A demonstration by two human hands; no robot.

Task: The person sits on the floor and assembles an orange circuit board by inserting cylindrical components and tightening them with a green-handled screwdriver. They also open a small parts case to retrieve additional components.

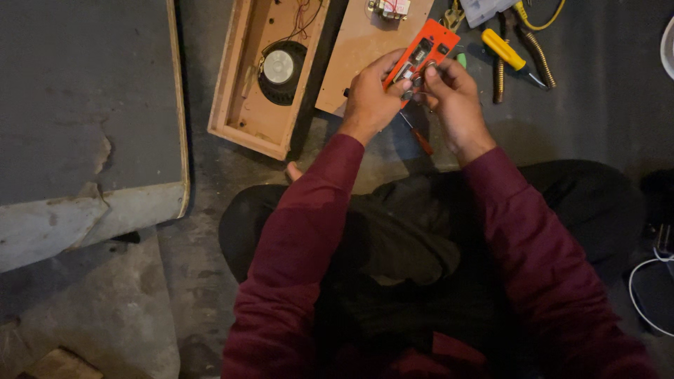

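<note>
Wooden speaker box (270,77) lies beside orange panel (423,52).

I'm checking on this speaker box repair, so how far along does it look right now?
Done: the wooden box lies open on the floor, its round speaker exposed, and a wooden panel lies beside it. In hand: the left hand and right hand hold the orange control plate, fingers at its knobs. Left: plate and panel are not on the box; pliers and yellow-handled screwdriver lie nearby.
</note>
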